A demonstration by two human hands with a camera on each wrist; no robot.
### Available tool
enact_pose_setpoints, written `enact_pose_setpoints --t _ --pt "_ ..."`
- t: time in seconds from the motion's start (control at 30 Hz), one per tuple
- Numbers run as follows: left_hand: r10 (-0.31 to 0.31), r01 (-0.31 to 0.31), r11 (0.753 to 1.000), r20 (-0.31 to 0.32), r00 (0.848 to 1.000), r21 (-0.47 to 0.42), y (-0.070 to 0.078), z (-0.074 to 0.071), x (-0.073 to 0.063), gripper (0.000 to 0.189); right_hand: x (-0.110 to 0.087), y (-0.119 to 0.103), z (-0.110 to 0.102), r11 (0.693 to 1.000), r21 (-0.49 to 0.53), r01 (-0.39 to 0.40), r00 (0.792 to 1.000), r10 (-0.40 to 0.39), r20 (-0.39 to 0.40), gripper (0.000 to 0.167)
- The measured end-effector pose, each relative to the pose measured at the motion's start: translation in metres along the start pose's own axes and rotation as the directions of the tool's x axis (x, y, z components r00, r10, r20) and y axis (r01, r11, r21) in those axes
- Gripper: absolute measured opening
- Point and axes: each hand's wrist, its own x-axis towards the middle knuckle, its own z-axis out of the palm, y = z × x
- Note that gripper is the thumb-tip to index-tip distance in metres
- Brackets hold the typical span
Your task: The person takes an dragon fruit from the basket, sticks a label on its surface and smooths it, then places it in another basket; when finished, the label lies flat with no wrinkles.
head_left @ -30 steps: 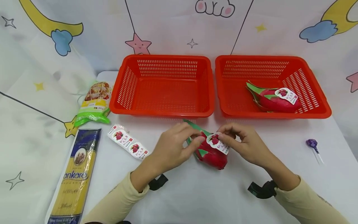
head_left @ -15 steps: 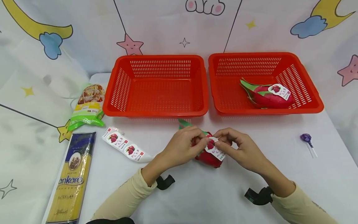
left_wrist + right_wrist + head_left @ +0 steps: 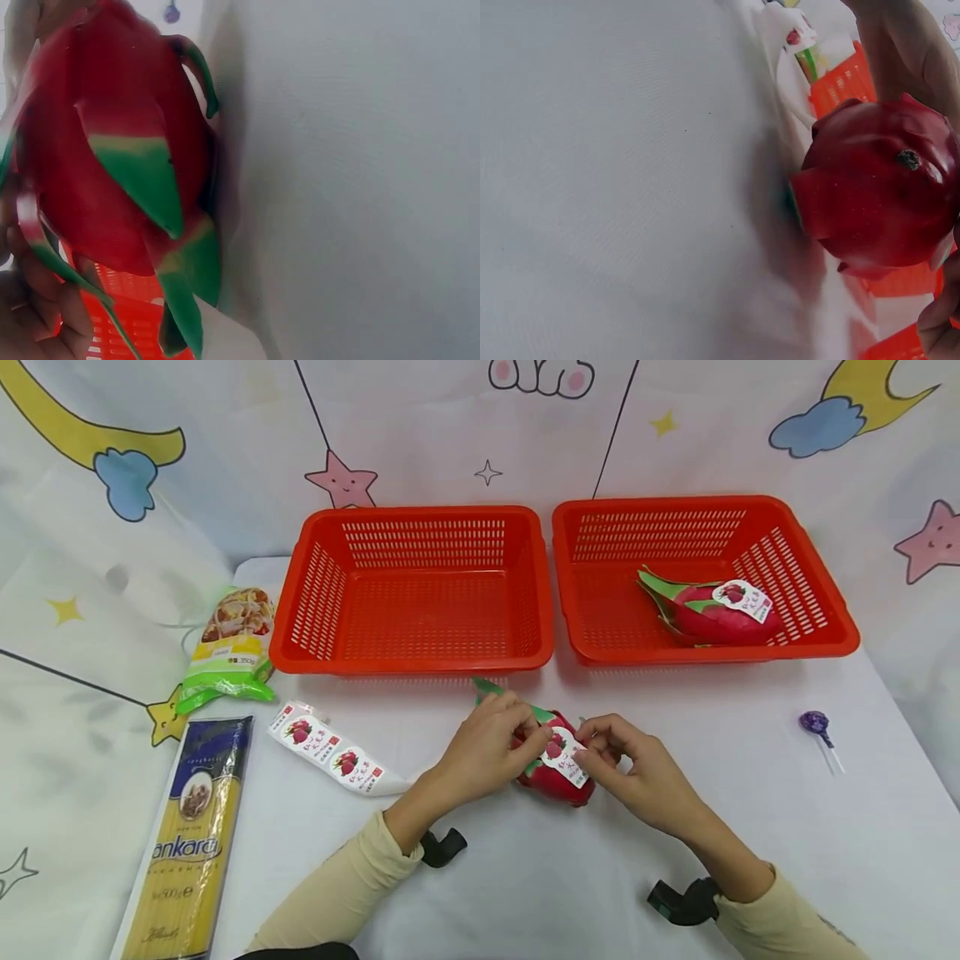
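Note:
A red dragon fruit point(image 3: 553, 785) with green-tipped scales lies on the white table, in front of the gap between two baskets. A white fruit-printed sticker point(image 3: 564, 758) lies across its top. My left hand point(image 3: 483, 747) is over the fruit's leafy end, its curled thumb and fingers pinching the sticker's left edge. From the other side my right hand point(image 3: 645, 768) pinches the sticker's right edge between thumb and forefinger. In the left wrist view the green-tipped scales of the dragon fruit point(image 3: 112, 150) show close up; the right wrist view shows the blunt end of the dragon fruit point(image 3: 885, 187).
A red basket point(image 3: 408, 660) stands behind the hands; a second red basket point(image 3: 712, 653) holds another labelled dragon fruit point(image 3: 720, 620). At left are a sticker strip point(image 3: 330, 750), a green-yellow food bag point(image 3: 228, 647) and a spaghetti pack point(image 3: 183, 852). A purple lollipop point(image 3: 816, 724) lies at right.
Both hands stay at the dragon fruit, and the sticker's printed face shows more fully now. The right fingers have drawn slightly toward its edge. The whole head view has shifted a little.

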Motion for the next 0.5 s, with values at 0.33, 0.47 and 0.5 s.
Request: enact_pose_setpoints --t 0.33,0.47,0.5 --pt "-0.047 0.046 0.999 -0.069 0.996 -0.025 -0.005 0.004 -0.002 0.028 -0.003 0.008 0.001 1.0 0.004 -0.027 1.0 0.027 0.007 0.02" --pt "0.055 -0.046 0.997 -0.152 0.987 0.066 -0.002 0.01 -0.006 0.025 -0.006 0.01 0.001 1.0 0.005 -0.019 0.999 0.019 0.027 0.021" --pt "0.112 -0.092 0.989 -0.174 0.978 0.119 0.001 0.012 -0.008 0.032 -0.007 0.011 0.001 1.0 0.006 -0.011 0.999 0.011 0.031 0.021"
